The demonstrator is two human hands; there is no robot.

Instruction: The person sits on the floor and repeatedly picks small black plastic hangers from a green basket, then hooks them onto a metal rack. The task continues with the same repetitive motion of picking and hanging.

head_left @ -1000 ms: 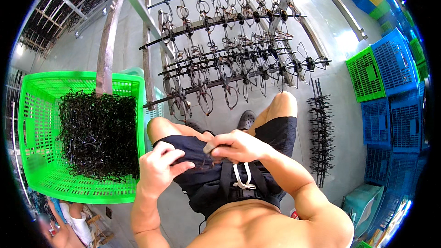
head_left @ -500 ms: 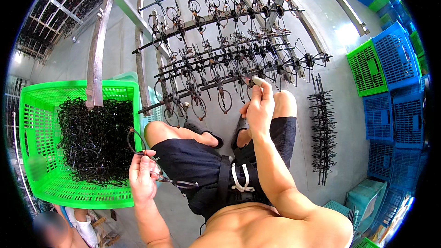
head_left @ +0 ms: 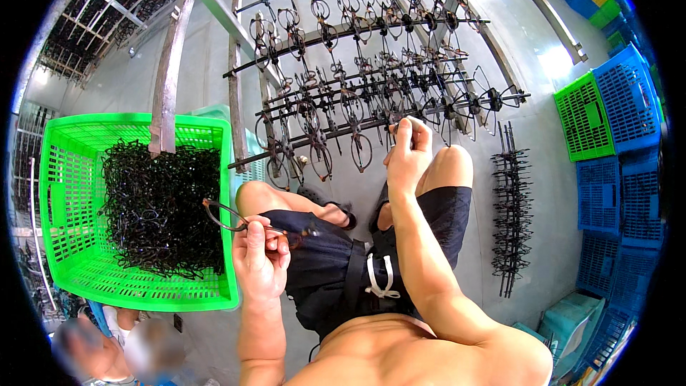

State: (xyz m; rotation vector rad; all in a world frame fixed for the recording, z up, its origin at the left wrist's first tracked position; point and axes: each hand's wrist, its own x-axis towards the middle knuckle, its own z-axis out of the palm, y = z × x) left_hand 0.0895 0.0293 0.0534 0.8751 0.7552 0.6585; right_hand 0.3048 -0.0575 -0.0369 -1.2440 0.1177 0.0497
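Note:
My left hand (head_left: 263, 256) is closed on a dark brown eyeglass frame (head_left: 226, 227), held beside the green basket (head_left: 56, 243) and over my thigh. One rim sticks out left of the fingers, another part to the right. Tangled dark eyeglass frames (head_left: 161, 214) fill much of that basket. My right hand (head_left: 409, 154) has its fingers pinched together at the nearest bar (head_left: 329, 132) of a rack hung with eyeglass frames (head_left: 361, 150). Whatever is between those fingers is hidden or too small to make out.
A metal upright (head_left: 166, 78) reaches down over the green basket. Right of my knees, a bundle of black rods with clips (head_left: 511, 214) lies on the floor. Blue crates (head_left: 599, 196) and a green crate (head_left: 584, 118) are stacked farther right. Two people (head_left: 107, 354) are at lower left.
My left hand has moved right and slightly up with the eyeglass frame, which has turned. My right hand stays at the nearest bar, its fingers shifted slightly. The whole view has shifted a little.

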